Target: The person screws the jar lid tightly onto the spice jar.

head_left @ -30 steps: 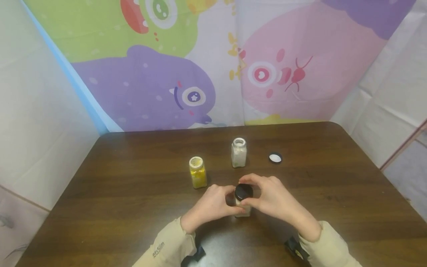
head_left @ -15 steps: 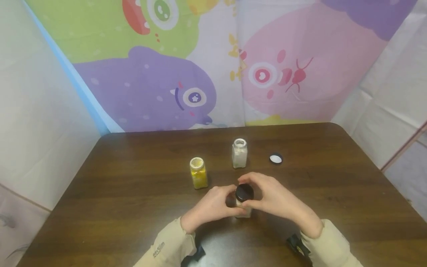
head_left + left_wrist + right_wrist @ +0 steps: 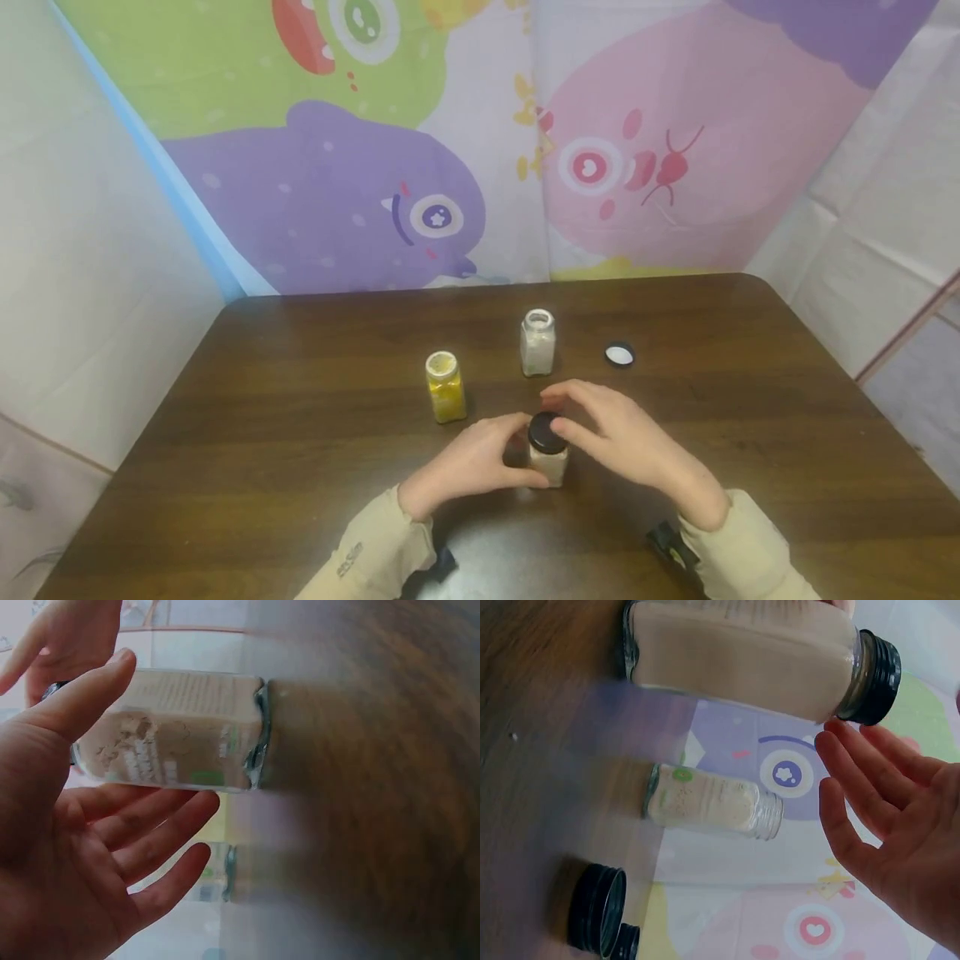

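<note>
A square glass jar of pale beige powder (image 3: 551, 468) stands upright on the table, topped by a black screw lid (image 3: 543, 435). My left hand (image 3: 472, 462) grips the jar's body, thumb on the near side and fingers on the far side, as the left wrist view also shows around the jar (image 3: 187, 727). Beside the lid, my right hand (image 3: 630, 437) has its fingers spread and loose. Its thumb overlaps the lid's right edge in the head view; whether it touches cannot be told. In the right wrist view the fingertips lie close to the lid (image 3: 881, 679).
An uncapped jar of yellow powder (image 3: 447, 398) stands to the left. Behind is an uncapped jar of white powder (image 3: 537, 352), with a loose black lid (image 3: 619, 355) to its right. A second dark lid (image 3: 626, 942) shows partly in the right wrist view. A patterned cloth (image 3: 360, 192) hangs behind the table.
My right hand has loosened from the black lid, its fingers spreading and lifting slightly away. My left hand stays around the jar, and the other jars have not moved.
</note>
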The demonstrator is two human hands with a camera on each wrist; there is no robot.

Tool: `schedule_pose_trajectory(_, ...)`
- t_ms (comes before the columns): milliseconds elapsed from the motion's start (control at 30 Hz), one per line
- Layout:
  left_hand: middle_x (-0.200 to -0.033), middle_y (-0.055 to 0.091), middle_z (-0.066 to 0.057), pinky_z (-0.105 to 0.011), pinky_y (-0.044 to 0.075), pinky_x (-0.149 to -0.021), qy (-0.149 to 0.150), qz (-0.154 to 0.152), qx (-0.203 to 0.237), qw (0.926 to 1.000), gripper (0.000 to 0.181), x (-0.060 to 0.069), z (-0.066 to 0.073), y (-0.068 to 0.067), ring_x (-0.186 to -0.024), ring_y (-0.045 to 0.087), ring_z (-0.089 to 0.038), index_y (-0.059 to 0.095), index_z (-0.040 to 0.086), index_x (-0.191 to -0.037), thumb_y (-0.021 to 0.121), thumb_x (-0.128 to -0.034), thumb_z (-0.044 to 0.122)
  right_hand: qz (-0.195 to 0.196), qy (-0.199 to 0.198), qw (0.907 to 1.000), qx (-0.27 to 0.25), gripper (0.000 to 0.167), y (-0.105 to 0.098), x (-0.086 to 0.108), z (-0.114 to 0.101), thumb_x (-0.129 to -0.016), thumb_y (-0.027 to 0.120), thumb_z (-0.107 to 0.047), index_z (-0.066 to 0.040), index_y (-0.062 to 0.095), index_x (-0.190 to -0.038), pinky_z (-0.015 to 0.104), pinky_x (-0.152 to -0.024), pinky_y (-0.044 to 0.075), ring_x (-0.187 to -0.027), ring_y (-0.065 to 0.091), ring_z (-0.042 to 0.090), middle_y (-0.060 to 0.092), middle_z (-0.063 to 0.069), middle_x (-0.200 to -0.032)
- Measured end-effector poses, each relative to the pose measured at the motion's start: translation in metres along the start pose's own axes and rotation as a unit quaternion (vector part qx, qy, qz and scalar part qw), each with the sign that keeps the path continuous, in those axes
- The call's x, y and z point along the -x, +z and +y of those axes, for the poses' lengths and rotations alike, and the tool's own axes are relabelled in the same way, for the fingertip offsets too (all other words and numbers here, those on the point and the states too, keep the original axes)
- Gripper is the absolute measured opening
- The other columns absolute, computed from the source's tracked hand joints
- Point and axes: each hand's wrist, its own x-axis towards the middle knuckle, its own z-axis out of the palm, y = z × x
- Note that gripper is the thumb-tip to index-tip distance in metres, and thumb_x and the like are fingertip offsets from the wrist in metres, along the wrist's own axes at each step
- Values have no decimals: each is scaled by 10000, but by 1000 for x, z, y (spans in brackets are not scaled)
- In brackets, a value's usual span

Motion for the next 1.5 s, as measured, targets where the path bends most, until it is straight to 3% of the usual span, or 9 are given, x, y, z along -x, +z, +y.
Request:
schedule_pose_trajectory(133,-1061,633,23,-223,469,-798,48,-19,162,9999,564,2,-3,-6,-904,596,-95,552,125,-1172,743,-716,394,340,140,9993,-2,239,-3,-1,4,-964,436,-226,-151,568,-1149,357,-832,477,-1004,592,119,644,-38,-1062)
schedule_pose_trajectory(300,-1076,641,-3,-262,473,-825,74,-9,455,9989,539,6,-4,-13,-924,602,-132,538,100,-1197,742,-741,301,744,385,9965,-2,273,-5,0,13,-986,372,-235,-127,593,-1105,344,-798,493,-949,612,121,658,-18,-1012)
schedule_pose_trajectory(433,-1075,641,-13,-285,474,-836,149,76,404,9990,502,9,-4,-21,-941,602,-138,545,92,-1194,728,-761,268,924,588,9939,116,255,-6,-1,23,-975,409,-230,-108,607,-1080,366,-769,495,-907,622,148,665,12,-979)
schedule_pose_trajectory(633,-1015,655,-19,-355,487,-806,79,873,370,9955,394,12,-4,-37,-910,612,-135,587,97,-1130,716,-777,217,1147,1012,9874,412,193,-7,-2,36,-919,531,-203,-99,618,-1056,385,-754,476,-849,607,174,662,38,-985)
schedule_pose_trajectory(767,-964,668,3,-316,484,-783,224,1438,264,9890,332,15,-5,-48,-876,614,-108,610,112,-1083,711,-780,200,1218,1377,9816,511,196,-6,-3,44,-892,569,-205,-81,625,-1034,403,-748,472,-838,606,208,663,60,-984)
schedule_pose_trajectory(1133,-992,627,56,-345,460,-810,300,2595,96,9652,299,25,-17,-69,-941,554,-137,636,138,-1038,732,-759,180,294,1933,9758,983,444,-5,2,66,-822,646,-302,12,568,-1126,493,-866,421,-1053,540,353,593,185,-1122)
schedule_pose_trajectory(1367,-1140,582,2,-384,372,-933,265,2918,109,9561,414,25,-27,-72,-1099,469,-159,592,114,-1115,745,-731,146,-337,2152,9688,1184,563,-5,5,66,-780,671,-327,54,523,-1166,509,-843,422,-1045,521,391,560,227,-1132)
schedule_pose_trajectory(1500,-1291,482,-54,-430,313,-1006,60,2930,175,9559,542,24,-35,-70,-1216,393,-211,526,96,-1211,751,-721,140,-523,2180,9681,1124,618,-3,6,67,-731,720,-327,58,517,-1169,507,-842,424,-1022,522,388,549,241,-1118)
